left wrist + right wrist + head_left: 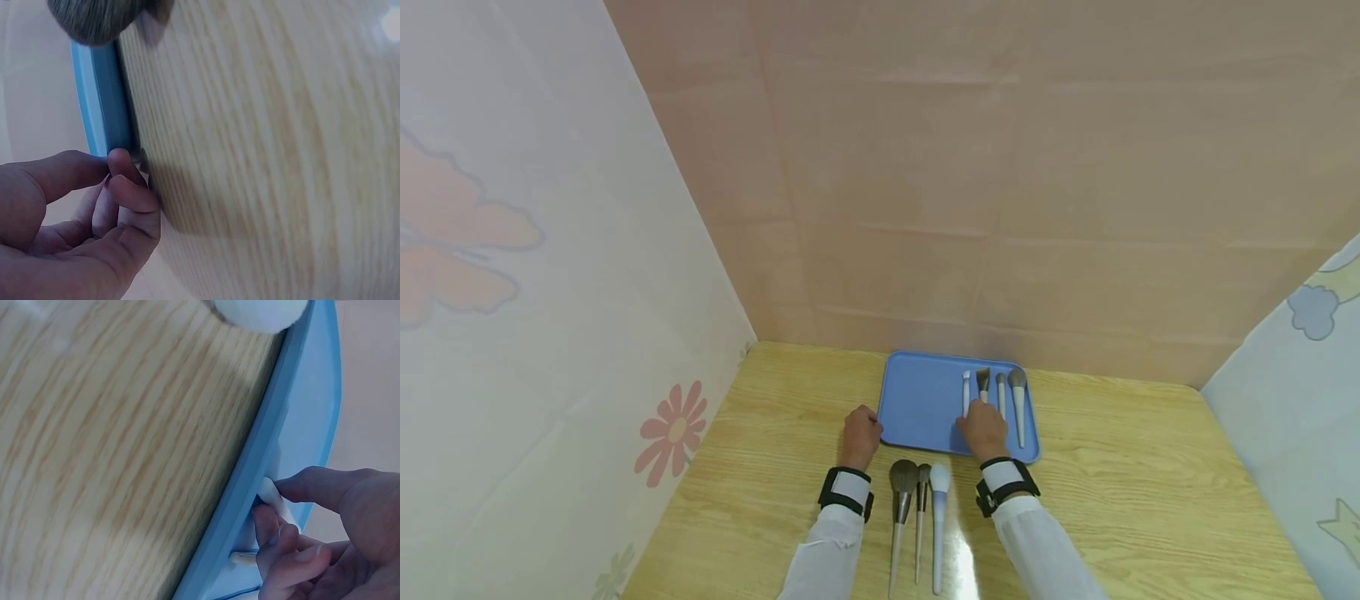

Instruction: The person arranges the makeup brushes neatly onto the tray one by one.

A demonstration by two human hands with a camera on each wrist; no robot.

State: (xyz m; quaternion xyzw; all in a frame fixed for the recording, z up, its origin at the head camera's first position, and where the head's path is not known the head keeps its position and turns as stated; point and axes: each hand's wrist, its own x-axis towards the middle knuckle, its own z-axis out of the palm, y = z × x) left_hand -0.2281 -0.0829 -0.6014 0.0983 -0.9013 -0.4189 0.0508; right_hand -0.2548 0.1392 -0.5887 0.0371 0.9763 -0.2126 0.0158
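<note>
My left hand (861, 435) pinches the near left corner of a blue tray (917, 408) between thumb and fingers. In the left wrist view the tray's rim (103, 103) runs into that pinch. Over the tray's near right part, my right hand (985, 429) holds a white makeup brush (270, 492) by its handle, thumb against curled fingers. Its small white head (966, 380) points to the far side. Beside it on the tray lie a dark fan-shaped brush (983, 380), a small grey-headed brush (1001, 392) and a fuller grey-headed brush (1018, 392). The right hand hides part of the handles.
Between the forearms on the wooden table (1135, 483) lie three more brushes: a large brown-headed one (903, 479), a slim dark one (922, 492) and a white-headed one (940, 483). A beige backdrop (1000, 208) rises behind the tray.
</note>
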